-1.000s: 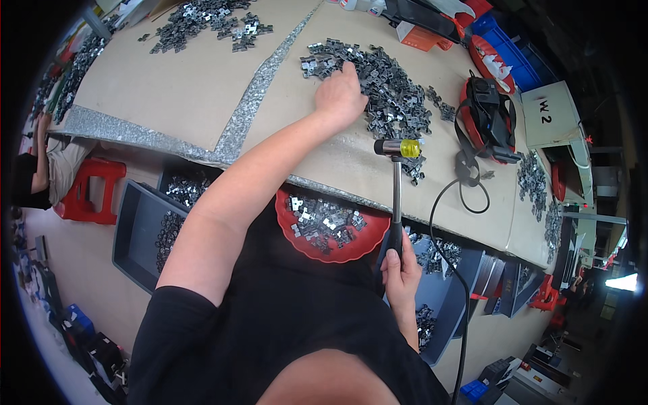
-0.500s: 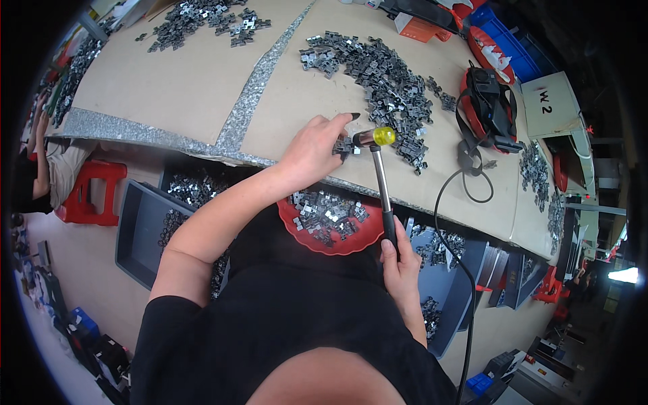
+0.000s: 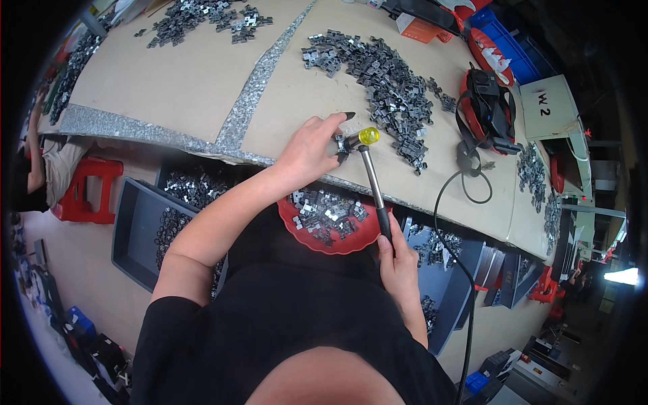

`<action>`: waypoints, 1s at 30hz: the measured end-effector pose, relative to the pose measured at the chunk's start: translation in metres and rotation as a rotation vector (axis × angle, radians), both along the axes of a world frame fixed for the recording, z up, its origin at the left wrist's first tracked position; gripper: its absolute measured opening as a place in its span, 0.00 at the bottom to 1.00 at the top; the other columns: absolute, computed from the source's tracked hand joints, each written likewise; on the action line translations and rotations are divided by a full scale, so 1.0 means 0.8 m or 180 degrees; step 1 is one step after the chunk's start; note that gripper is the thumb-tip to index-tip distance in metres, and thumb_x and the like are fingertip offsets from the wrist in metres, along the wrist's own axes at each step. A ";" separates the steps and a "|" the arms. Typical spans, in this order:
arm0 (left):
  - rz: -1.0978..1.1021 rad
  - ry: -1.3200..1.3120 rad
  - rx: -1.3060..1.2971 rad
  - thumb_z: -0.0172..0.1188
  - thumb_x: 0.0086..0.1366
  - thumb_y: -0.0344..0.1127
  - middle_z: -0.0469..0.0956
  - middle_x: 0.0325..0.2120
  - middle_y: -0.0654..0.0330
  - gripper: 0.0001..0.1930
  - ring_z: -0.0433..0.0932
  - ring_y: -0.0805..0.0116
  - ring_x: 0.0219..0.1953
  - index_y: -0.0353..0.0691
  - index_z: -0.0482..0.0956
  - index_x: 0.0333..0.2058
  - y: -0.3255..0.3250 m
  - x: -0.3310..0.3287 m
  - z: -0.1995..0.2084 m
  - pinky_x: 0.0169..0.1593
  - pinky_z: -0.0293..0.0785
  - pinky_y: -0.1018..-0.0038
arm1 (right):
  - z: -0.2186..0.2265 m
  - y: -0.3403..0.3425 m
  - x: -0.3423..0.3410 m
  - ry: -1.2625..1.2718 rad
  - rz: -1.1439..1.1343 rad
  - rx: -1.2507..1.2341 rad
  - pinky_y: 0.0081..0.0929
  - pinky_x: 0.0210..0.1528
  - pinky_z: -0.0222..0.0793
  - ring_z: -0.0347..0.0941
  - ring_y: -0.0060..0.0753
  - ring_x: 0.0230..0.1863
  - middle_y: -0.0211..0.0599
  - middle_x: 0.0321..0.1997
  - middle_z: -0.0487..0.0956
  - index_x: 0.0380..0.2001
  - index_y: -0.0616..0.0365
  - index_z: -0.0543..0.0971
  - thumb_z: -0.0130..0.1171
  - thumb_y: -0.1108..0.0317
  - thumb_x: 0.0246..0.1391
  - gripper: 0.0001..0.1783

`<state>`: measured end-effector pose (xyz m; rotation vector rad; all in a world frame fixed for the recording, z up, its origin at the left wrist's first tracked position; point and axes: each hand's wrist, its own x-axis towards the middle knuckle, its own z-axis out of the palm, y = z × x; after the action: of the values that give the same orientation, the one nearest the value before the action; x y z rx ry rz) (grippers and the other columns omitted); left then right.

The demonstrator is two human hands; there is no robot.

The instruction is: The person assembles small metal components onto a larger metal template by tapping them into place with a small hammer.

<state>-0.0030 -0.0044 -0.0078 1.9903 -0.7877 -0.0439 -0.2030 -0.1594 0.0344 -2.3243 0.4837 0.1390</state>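
My right hand (image 3: 398,260) is wrapped round the black grip of a hammer (image 3: 374,182) with a metal shaft and a clear yellow face on its head. The hammer's head lies over the table's near edge, right beside the fingers of my left hand (image 3: 312,150). A small metal part (image 3: 339,142) sits between my left thumb and the other fingers, partly covered by the hammer's head. My left index finger points out above it; the tips of finger and thumb look dark. Below the edge, a red scalloped bowl (image 3: 331,248) holds several similar shiny parts.
A large pile of metal parts (image 3: 391,88) spreads across the table (image 3: 283,94), with another pile (image 3: 196,20) farther left. At right lie a black strapped device (image 3: 489,101) and a cable (image 3: 466,270). Grey bins (image 3: 138,236) stand below. Another person's arm (image 3: 35,142) shows far left.
The hammer's head has shifted left, closer to my left fingers and over the metal part. My right hand has moved slightly up and left; my left hand stays nearly in place.
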 end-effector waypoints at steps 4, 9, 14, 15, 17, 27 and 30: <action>0.0003 -0.0043 -0.0056 0.61 0.42 0.23 0.74 0.36 0.52 0.32 0.69 0.53 0.42 0.36 0.62 0.49 0.002 0.000 -0.001 0.47 0.67 0.64 | 0.006 -0.002 -0.009 -0.0929 0.0082 -0.0080 0.31 0.31 0.70 0.76 0.50 0.29 0.47 0.30 0.78 0.55 0.61 0.63 0.49 0.72 0.55 0.23; -0.0005 -0.0067 -0.0014 0.61 0.41 0.23 0.74 0.35 0.52 0.33 0.69 0.53 0.42 0.36 0.61 0.50 0.000 0.001 -0.002 0.46 0.68 0.64 | 0.001 0.001 0.001 -0.1337 0.0277 -0.0554 0.32 0.29 0.69 0.75 0.52 0.29 0.51 0.30 0.77 0.56 0.62 0.63 0.48 0.73 0.54 0.24; -0.0002 -0.0056 0.0009 0.61 0.41 0.23 0.74 0.35 0.52 0.33 0.70 0.53 0.42 0.37 0.61 0.50 0.003 -0.001 -0.003 0.45 0.68 0.64 | 0.001 0.002 -0.003 -0.0445 0.0046 -0.0137 0.28 0.28 0.68 0.76 0.43 0.25 0.47 0.24 0.76 0.57 0.56 0.63 0.47 0.70 0.57 0.23; 0.0016 -0.0050 -0.0016 0.61 0.41 0.23 0.74 0.35 0.52 0.33 0.70 0.53 0.42 0.37 0.61 0.50 0.001 0.000 -0.003 0.45 0.68 0.64 | 0.003 0.002 -0.005 -0.0444 0.0041 -0.0137 0.28 0.28 0.68 0.76 0.43 0.25 0.47 0.24 0.76 0.57 0.56 0.63 0.47 0.70 0.57 0.23; -0.0003 -0.0056 -0.0021 0.61 0.41 0.23 0.74 0.35 0.52 0.33 0.70 0.53 0.42 0.37 0.62 0.50 -0.001 0.002 -0.002 0.45 0.68 0.64 | 0.007 0.001 -0.008 -0.1016 -0.0080 0.0079 0.22 0.25 0.66 0.71 0.28 0.19 0.39 0.20 0.74 0.57 0.59 0.63 0.47 0.72 0.56 0.23; -0.1262 -0.0207 0.0462 0.62 0.38 0.24 0.74 0.31 0.55 0.29 0.71 0.55 0.39 0.36 0.70 0.45 0.023 -0.025 0.012 0.43 0.69 0.66 | -0.004 -0.009 -0.017 -0.1095 -0.0400 0.0684 0.13 0.21 0.61 0.63 0.13 0.18 0.27 0.18 0.70 0.56 0.65 0.62 0.45 0.73 0.57 0.23; -0.0903 -0.0486 0.0086 0.60 0.41 0.24 0.73 0.31 0.53 0.24 0.71 0.55 0.39 0.37 0.71 0.43 0.016 0.002 0.011 0.43 0.69 0.65 | -0.001 -0.009 -0.012 -0.1010 -0.0494 0.0822 0.13 0.21 0.61 0.63 0.13 0.18 0.27 0.19 0.71 0.57 0.63 0.62 0.45 0.72 0.58 0.23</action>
<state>-0.0013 0.0081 0.0007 1.9096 -1.1701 -0.0694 -0.2127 -0.1668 0.0338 -1.9993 0.4532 -0.2266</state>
